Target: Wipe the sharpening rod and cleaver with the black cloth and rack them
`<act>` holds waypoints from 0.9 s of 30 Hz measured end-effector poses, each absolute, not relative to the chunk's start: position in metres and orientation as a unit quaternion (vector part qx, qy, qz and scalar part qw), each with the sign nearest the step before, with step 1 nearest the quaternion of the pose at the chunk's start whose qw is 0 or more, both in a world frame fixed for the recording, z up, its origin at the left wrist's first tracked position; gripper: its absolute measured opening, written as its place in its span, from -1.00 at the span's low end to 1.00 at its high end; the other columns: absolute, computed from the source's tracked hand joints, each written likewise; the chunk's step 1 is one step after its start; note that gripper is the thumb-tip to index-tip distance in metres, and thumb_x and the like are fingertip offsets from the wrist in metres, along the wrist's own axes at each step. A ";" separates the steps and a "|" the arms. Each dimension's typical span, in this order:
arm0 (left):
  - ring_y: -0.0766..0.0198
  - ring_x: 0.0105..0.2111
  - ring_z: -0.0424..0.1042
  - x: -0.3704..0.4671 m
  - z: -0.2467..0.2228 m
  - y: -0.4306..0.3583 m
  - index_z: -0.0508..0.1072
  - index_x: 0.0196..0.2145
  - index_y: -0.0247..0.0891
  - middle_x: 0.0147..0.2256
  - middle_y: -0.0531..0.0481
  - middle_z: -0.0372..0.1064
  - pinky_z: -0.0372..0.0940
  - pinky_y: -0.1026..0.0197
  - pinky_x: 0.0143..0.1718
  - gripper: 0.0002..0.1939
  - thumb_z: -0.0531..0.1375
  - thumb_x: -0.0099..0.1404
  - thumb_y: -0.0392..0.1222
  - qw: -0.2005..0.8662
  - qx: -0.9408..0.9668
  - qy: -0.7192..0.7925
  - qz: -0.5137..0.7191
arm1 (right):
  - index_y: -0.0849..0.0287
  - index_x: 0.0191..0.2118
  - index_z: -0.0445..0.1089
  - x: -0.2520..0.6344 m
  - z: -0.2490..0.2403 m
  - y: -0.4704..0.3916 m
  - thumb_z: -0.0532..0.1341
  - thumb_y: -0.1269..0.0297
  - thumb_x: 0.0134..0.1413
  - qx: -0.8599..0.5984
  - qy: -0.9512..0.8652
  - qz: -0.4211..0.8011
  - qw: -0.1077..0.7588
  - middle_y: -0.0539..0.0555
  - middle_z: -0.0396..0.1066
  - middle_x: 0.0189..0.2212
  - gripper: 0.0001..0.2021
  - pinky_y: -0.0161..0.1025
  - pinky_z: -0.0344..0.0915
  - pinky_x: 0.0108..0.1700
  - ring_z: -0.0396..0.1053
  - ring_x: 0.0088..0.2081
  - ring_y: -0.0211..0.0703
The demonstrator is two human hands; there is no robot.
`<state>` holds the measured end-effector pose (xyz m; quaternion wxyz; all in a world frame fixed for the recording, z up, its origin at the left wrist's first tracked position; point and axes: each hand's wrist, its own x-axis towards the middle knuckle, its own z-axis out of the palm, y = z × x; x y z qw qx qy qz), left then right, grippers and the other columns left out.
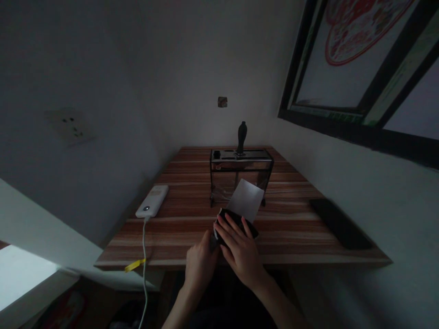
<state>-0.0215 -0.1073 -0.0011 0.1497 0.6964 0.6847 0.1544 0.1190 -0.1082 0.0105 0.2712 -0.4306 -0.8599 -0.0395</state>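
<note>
My left hand (201, 258) is closed around the dark handle of a cleaver (247, 198) near the table's front edge. The broad, pale metal blade points away from me and to the right. Over the lower part of the blade, my right hand (242, 251) grips a black cloth (254, 228) with a whitish left edge, its fingers laid across the top. The cloth and hand hide the rest of the blade. Just behind the blade tip stands a knife rack (224, 160) with a black frame, holding a knife by its upright black handle (242, 136).
A white power bank (153, 201) with a white cable (144, 256) lies at the left table edge. Yellow tape (134, 265) is near the front left. A dark flat phone-like object (339, 224) lies at right. Walls flank the striped wooden table (181, 183).
</note>
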 end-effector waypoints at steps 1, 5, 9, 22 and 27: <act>0.14 -0.30 0.45 -0.021 -0.002 -0.107 0.21 -0.02 -0.24 -0.27 -0.09 0.47 0.19 0.26 -0.35 -0.64 0.01 0.22 -0.17 0.140 0.697 0.686 0.154 | 0.09 0.23 -0.17 0.121 0.013 -0.105 -0.05 0.44 0.13 -0.432 -0.859 -0.044 0.270 0.00 -0.10 0.22 -0.45 0.10 -0.26 0.21 -0.20 0.24 -0.13; 0.12 -0.31 0.46 -0.020 -0.004 -0.106 0.25 -0.06 -0.25 -0.31 -0.10 0.47 0.19 0.24 -0.37 -0.66 -0.01 0.24 -0.10 0.113 0.699 0.690 0.151 | 0.09 0.23 -0.14 0.130 0.020 -0.092 -0.05 0.40 0.15 -0.441 -0.854 -0.065 0.270 0.00 -0.10 0.22 -0.48 0.10 -0.28 0.21 -0.20 0.24 -0.13; 0.12 -0.34 0.46 -0.020 -0.006 -0.106 0.26 -0.07 -0.26 -0.33 -0.10 0.48 0.19 0.25 -0.39 -0.68 0.00 0.24 -0.11 0.096 0.699 0.694 0.144 | 0.09 0.22 -0.11 0.138 0.027 -0.080 -0.06 0.37 0.16 -0.444 -0.846 -0.082 0.282 0.02 -0.06 0.21 -0.50 0.10 -0.28 0.21 -0.18 0.23 -0.12; 0.14 -0.36 0.46 -0.021 -0.008 -0.106 0.30 -0.14 -0.21 -0.36 -0.07 0.48 0.17 0.26 -0.42 -0.72 -0.01 0.25 -0.05 0.085 0.705 0.686 0.161 | 0.05 0.18 0.00 0.171 0.049 -0.033 -0.05 0.31 0.18 -0.462 -0.816 -0.136 0.319 -0.01 0.00 0.19 -0.56 0.07 -0.27 0.21 -0.14 0.23 -0.15; 0.13 -0.36 0.46 -0.021 -0.007 -0.106 0.29 -0.13 -0.21 -0.36 -0.06 0.48 0.16 0.26 -0.42 -0.72 -0.01 0.26 -0.06 0.084 0.706 0.686 0.156 | 0.05 0.18 0.00 0.176 0.053 -0.023 -0.05 0.29 0.19 -0.471 -0.808 -0.150 0.320 -0.01 -0.02 0.20 -0.57 0.06 -0.28 0.22 -0.15 0.23 -0.17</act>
